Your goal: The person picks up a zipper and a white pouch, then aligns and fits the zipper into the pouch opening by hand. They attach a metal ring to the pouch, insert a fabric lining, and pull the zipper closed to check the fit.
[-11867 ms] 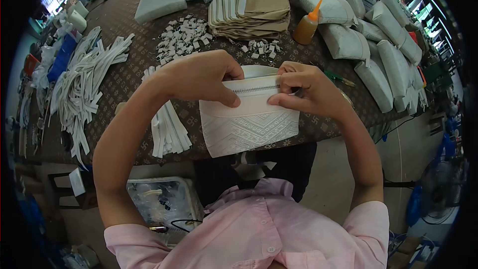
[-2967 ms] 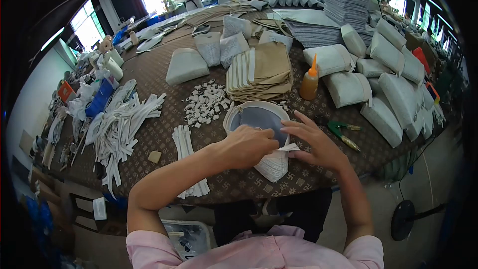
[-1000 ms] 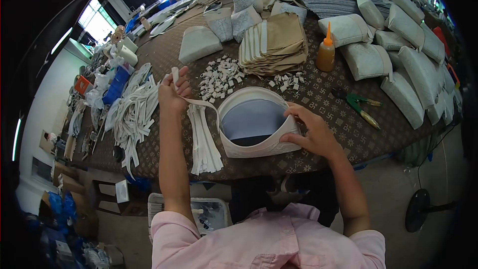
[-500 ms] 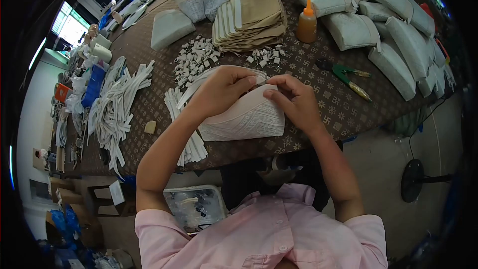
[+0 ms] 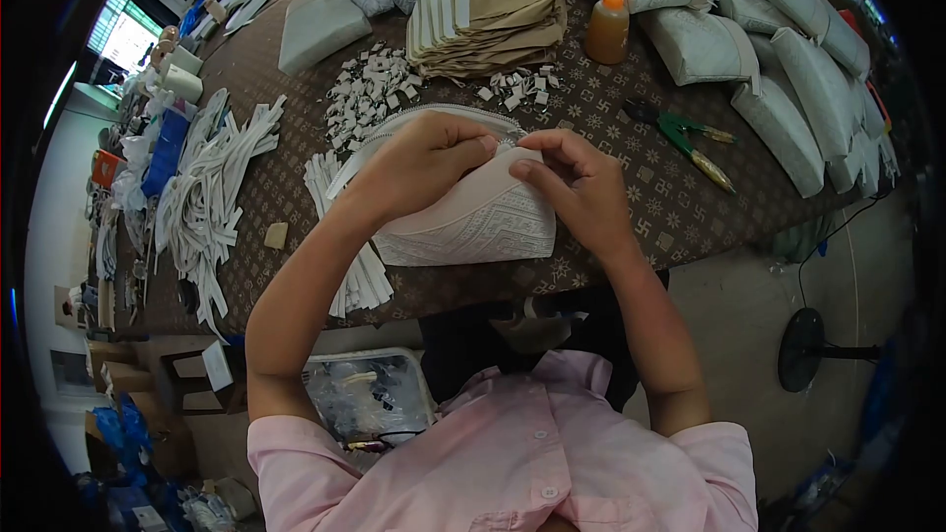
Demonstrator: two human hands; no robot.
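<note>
A pale pouch (image 5: 473, 236) with an embossed pattern lies at the table's front edge, below both hands. Its zipper (image 5: 429, 114) curves along the far rim, partly behind my left hand. My left hand (image 5: 424, 166) is closed, thumb against bent fingers, at the zipper end of the pouch. My right hand (image 5: 581, 182) pinches the pouch's upper right corner between thumb and fingers. The fingertips of both hands nearly meet there. A tiny light piece shows between them, too small to make out.
Beyond the pouch lie a pile of small white-and-silver pieces (image 5: 370, 99), stacked brown sheets (image 5: 493, 15) and an orange-tipped bottle (image 5: 607, 30). Green-handled pliers (image 5: 680, 143) rest to the right, near several stuffed pouches (image 5: 778, 128). White strips (image 5: 212, 197) lie left.
The whole view has shifted slightly, with the table's things now higher and further left. Both hands stay at the pouch's zipper end, fingers only slightly moved.
</note>
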